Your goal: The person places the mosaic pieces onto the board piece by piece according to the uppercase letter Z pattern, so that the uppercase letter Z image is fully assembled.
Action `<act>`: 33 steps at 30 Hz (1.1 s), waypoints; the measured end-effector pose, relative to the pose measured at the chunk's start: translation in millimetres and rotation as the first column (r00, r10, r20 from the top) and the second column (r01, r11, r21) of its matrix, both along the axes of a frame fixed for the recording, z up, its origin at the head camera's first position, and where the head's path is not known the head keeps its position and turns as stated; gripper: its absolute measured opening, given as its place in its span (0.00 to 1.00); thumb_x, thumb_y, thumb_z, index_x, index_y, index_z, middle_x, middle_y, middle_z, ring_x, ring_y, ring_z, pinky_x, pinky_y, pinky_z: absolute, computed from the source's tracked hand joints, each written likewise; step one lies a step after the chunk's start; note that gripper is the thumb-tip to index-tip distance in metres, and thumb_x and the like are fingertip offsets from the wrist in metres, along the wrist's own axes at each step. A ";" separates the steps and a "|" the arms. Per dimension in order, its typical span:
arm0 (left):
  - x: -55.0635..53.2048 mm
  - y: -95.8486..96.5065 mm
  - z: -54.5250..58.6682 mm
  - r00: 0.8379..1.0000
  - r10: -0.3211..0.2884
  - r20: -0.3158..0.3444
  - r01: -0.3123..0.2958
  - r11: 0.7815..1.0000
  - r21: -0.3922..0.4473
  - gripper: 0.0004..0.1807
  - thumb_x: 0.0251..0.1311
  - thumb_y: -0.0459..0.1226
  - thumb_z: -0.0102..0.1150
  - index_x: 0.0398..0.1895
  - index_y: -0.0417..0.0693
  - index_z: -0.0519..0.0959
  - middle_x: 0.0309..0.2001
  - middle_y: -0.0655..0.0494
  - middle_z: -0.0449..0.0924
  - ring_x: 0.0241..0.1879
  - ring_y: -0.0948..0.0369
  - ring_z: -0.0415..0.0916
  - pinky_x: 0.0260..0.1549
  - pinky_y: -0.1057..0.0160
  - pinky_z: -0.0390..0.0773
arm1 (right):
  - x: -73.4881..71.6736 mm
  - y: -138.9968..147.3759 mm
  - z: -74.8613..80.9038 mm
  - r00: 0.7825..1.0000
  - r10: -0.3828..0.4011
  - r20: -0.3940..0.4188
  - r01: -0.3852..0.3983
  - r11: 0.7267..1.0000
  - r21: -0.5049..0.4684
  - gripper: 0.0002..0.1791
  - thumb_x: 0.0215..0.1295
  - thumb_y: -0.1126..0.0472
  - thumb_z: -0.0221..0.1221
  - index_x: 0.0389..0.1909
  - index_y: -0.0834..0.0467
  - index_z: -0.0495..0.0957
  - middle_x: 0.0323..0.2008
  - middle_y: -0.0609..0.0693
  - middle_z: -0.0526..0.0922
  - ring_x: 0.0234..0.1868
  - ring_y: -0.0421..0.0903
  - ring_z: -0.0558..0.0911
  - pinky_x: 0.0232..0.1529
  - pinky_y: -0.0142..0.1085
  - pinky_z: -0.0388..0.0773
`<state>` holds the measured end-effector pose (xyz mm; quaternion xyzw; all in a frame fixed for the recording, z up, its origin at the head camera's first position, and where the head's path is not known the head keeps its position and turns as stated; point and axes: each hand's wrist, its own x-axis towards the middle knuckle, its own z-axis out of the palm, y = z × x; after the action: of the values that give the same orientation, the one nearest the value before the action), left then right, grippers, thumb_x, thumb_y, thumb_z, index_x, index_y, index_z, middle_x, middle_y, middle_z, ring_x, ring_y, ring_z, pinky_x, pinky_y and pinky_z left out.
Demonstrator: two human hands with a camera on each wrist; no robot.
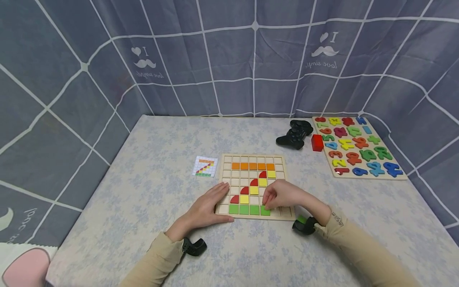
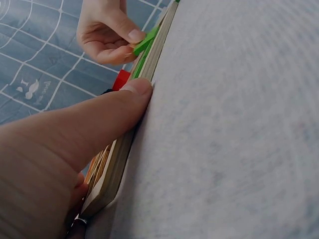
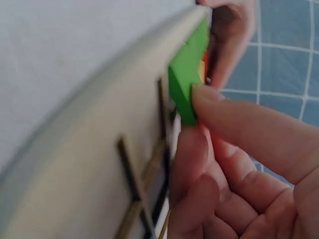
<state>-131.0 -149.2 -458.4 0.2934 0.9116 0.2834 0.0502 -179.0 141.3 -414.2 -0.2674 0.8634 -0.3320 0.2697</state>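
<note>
A wooden grid board (image 1: 236,174) lies at the table's middle, with an orange row, a slanting band of red quarter-round and yellow square tiles, and a green row along its near side. My right hand (image 1: 283,195) pinches a green tile (image 3: 183,82) between thumb and fingers at the right end of that green row. The tile is tilted up from the board in the left wrist view. My left hand (image 1: 206,205) rests at the board's near left corner, thumb along the front edge and fingers by the left edge.
Left of the board lies a small printed card (image 1: 205,166) with a similar coloured pattern. A black game controller (image 1: 295,134), a red block (image 1: 317,142) and a number puzzle board (image 1: 389,175) stand at the back right. Grey-blue checked cloth (image 1: 229,59) hangs behind the table.
</note>
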 end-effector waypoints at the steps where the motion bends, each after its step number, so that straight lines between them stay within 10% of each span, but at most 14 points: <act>1: 0.0 0.1 -0.1 1.000 0.000 0.000 0.000 1.000 0.000 0.53 0.49 0.59 0.64 0.71 0.39 0.54 0.72 0.48 0.51 0.71 0.56 0.45 0.68 0.55 0.53 | 0.9 -0.4 0.0 1.000 0.002 -0.007 -0.002 1.000 0.002 0.05 0.51 0.63 0.69 0.25 0.55 0.81 0.20 0.43 0.78 0.24 0.41 0.76 0.28 0.32 0.75; 33: 0.1 1.5 -0.2 1.000 0.009 -0.005 -0.009 1.000 0.017 0.53 0.48 0.58 0.66 0.71 0.38 0.55 0.72 0.47 0.52 0.71 0.55 0.46 0.68 0.54 0.53 | 24.1 99.8 -8.9 0.988 -0.146 0.042 0.151 0.972 -0.182 0.14 0.56 0.61 0.67 0.39 0.64 0.77 0.29 0.51 0.78 0.28 0.42 0.75 0.29 0.31 0.75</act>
<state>-130.9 -147.7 -458.6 0.2903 0.9107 0.2905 0.0443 -154.8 241.1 -423.1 -0.2212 0.8427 -0.4334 0.2304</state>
